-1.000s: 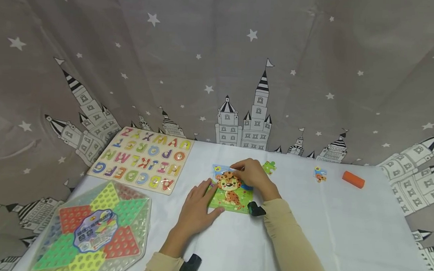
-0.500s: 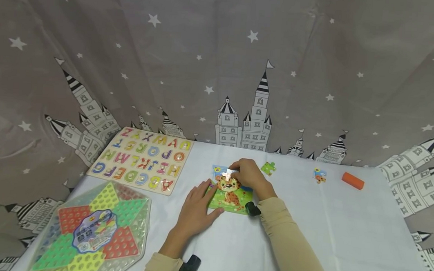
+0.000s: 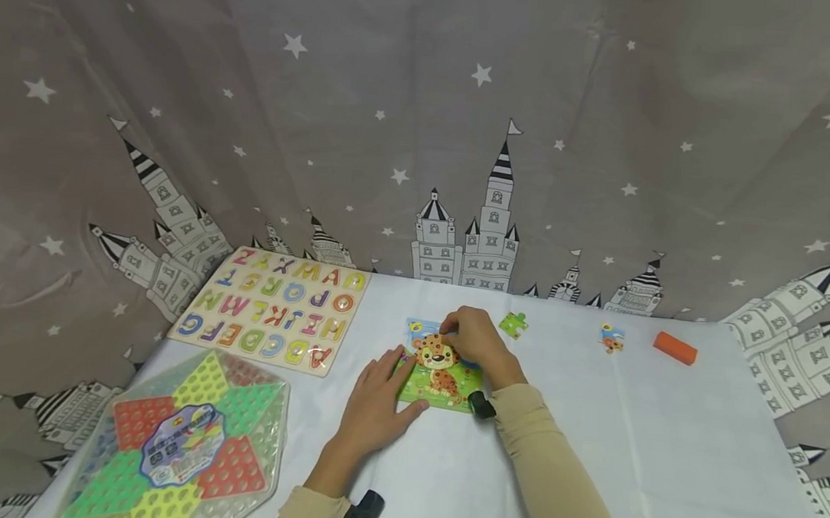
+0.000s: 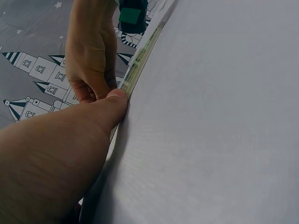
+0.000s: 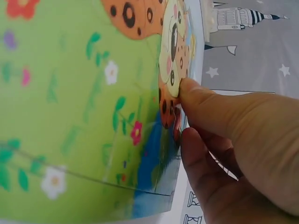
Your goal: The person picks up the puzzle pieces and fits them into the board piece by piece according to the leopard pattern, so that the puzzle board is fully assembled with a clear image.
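Note:
A leopard jigsaw puzzle [image 3: 443,393] with green grass and a blue sky lies on the white cloth in the head view. My left hand [image 3: 377,406] rests along its left side, fingers extended and thumb at the near edge; the left wrist view shows that thumb against the puzzle's edge [image 4: 140,63]. Over the upper right of the picture, my right hand [image 3: 477,340] pinches a jigsaw piece [image 5: 176,123] between thumb and fingers, at the leopard's head. The right fingers hide part of that piece and the puzzle's upper right corner.
Beyond the right hand lies a green jigsaw piece [image 3: 514,324]. Farther right are a blue-and-orange piece [image 3: 611,337] and an orange cylinder [image 3: 675,348]. At left are an alphabet board [image 3: 293,299] and a Chinese checkers board [image 3: 183,442]. A patterned curtain [image 3: 365,131] hangs behind.
My right hand has shifted slightly left over the leopard's head. The jigsaw piece under its fingers glinted white half a second ago and now shows no glare. My left hand stays put.

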### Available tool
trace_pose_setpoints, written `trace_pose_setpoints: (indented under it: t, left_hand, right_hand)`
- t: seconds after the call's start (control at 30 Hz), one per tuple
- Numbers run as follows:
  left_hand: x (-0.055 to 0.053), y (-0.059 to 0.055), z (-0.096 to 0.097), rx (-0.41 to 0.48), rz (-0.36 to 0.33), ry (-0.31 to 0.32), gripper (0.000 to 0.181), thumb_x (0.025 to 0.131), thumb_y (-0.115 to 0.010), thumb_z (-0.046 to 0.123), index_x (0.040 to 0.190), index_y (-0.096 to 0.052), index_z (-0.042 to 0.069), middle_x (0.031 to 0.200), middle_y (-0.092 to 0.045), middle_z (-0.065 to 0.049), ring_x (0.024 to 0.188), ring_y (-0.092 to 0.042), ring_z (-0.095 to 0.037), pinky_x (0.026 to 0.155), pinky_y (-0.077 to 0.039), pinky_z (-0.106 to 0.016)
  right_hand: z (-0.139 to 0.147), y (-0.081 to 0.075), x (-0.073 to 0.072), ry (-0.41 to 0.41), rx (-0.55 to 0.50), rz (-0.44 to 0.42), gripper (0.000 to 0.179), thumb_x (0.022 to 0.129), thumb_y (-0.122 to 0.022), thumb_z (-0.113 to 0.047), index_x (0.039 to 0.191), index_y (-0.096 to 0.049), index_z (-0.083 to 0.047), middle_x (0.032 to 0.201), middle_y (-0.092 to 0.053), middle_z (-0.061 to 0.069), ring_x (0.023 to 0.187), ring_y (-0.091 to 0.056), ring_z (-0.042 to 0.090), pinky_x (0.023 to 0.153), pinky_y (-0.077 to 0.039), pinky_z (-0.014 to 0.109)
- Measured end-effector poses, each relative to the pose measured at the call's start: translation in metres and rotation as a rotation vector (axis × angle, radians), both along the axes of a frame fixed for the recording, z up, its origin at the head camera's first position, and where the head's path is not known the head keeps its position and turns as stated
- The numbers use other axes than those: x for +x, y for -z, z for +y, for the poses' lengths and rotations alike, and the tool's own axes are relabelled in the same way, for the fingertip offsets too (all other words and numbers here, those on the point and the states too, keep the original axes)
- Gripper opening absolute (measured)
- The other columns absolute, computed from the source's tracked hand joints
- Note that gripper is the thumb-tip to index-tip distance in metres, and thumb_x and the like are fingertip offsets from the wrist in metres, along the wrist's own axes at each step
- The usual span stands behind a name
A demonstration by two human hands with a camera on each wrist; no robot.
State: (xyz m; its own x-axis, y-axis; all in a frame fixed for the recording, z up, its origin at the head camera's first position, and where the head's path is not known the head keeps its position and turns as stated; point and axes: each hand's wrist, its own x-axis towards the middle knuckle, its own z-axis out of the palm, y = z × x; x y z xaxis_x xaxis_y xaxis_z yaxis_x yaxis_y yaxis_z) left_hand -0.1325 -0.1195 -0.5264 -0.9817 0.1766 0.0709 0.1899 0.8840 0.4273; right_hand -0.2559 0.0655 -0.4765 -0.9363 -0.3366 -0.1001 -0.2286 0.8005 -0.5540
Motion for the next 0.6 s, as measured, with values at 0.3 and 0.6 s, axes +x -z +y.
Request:
trace_pose_setpoints:
  t: [0.3,0.6]
  left_hand:
    - [0.0,0.001,-0.001,0.0,0.024,-0.001,0.076,0.092,-0.067,0.054,0.154,-0.047,0.016,0.167,-0.033,-0.009,0.155,-0.031,-0.031,0.129,-0.023,-0.05]
    - [0.001,0.002,0.0,0.015,0.011,-0.01,0.076,0.091,-0.068,0.054,0.154,-0.047,0.016,0.167,-0.033,-0.01,0.155,-0.03,-0.032,0.129,-0.023,-0.05]
  right_hand:
    - [0.01,0.015,0.001,0.034,-0.123,0.015,0.01,0.093,-0.075,-0.019,0.102,-0.078,-0.014,0.101,-0.07,0.002,0.089,-0.064,0.015,0.085,-0.058,0.035]
    - [0.108,0.022,0.0,0.29,-0.257,0.087,0.03,0.097,-0.071,-0.024,0.124,-0.071,-0.011,0.12,-0.068,0.012,0.102,-0.066,0.027,0.089,-0.056,0.041]
